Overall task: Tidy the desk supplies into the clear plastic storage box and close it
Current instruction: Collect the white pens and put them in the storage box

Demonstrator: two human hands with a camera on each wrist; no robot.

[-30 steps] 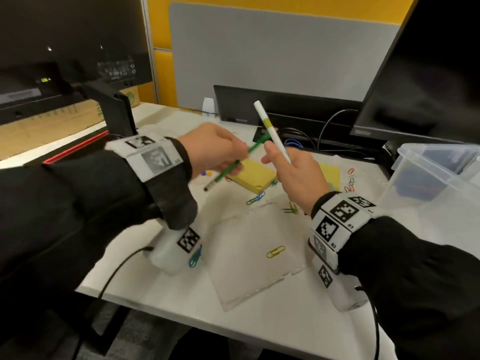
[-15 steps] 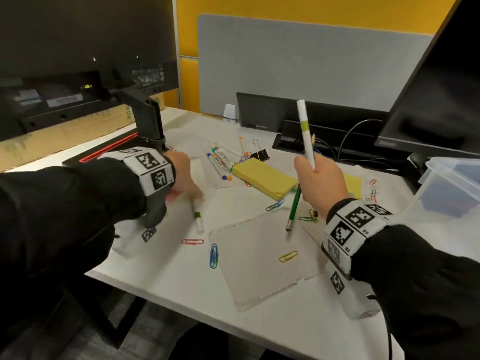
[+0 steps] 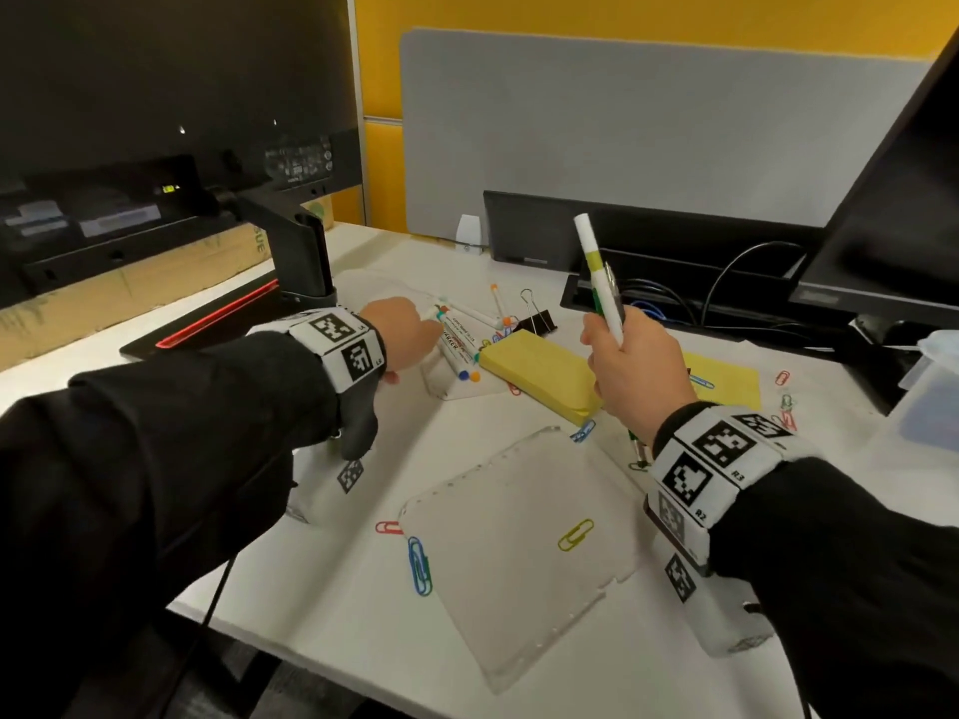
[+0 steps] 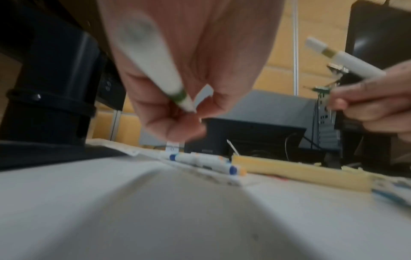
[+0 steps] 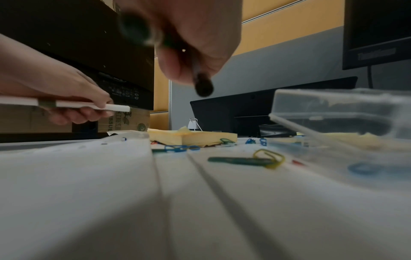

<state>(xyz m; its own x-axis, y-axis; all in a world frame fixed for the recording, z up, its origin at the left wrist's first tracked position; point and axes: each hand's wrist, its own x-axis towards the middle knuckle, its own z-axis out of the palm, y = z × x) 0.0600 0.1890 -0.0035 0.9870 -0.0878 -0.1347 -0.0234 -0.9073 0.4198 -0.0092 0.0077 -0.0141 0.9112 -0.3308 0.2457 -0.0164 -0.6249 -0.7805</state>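
My right hand (image 3: pixel 628 365) grips a white marker with a yellow-green band (image 3: pixel 597 272) upright, together with a green pen (image 5: pixel 200 84) whose lower end hangs below the fist. My left hand (image 3: pixel 402 329) holds another white marker with a green band (image 4: pixel 155 70) and reaches over several white markers (image 3: pixel 459 345) lying on the desk. The clear plastic storage box (image 3: pixel 934 386) stands open at the right edge. Its flat clear lid (image 3: pixel 519 573) lies on the desk in front of me. A yellow sticky-note pad (image 3: pixel 539 376) sits between my hands.
Paper clips are scattered about: blue (image 3: pixel 419 565), yellow (image 3: pixel 575 534), red (image 3: pixel 388 527), more near the box. A black binder clip (image 3: pixel 537 321) lies behind the pad. Monitors stand at the left and right, with cables (image 3: pixel 726 298) at the back.
My left hand passed the green pen to my right hand, picked the green-banded marker off the desk, and moved forward to the group of markers. My right hand stayed raised.
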